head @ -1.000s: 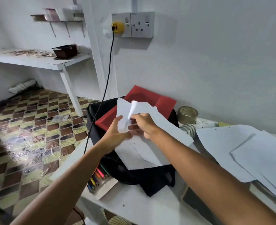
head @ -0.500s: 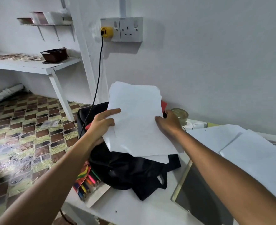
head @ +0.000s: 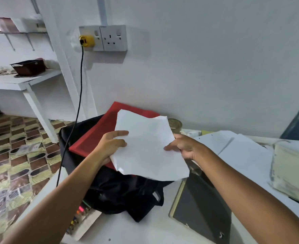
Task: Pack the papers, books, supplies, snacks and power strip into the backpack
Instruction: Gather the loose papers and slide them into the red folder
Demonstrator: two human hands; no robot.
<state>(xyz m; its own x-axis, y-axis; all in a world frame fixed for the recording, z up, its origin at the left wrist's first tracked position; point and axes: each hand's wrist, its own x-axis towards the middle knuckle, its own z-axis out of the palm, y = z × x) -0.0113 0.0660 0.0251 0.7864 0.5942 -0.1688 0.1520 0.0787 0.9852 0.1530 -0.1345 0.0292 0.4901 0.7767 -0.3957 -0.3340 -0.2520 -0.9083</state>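
Note:
A stack of white papers (head: 145, 147) is held flat over the black backpack (head: 120, 192), which lies on the white table. My left hand (head: 111, 143) grips the stack's left edge and my right hand (head: 184, 147) grips its right edge. A red folder (head: 99, 132) sticks out of the backpack under the papers. More loose white sheets (head: 240, 152) lie on the table to the right. A dark book (head: 199, 208) rests beside the backpack. A box of coloured pens (head: 80, 219) sits at the table's front left edge.
A black cable (head: 78, 106) runs from the yellow plug (head: 86, 40) in the wall socket down past the backpack. A tape roll (head: 175, 124) stands by the wall. A pale book (head: 293, 166) lies at the far right. A patterned tiled floor (head: 13, 164) lies left.
The papers were first bent between both hands, then lifted upright, and are now lowered flatter over the backpack, each hand on one side edge.

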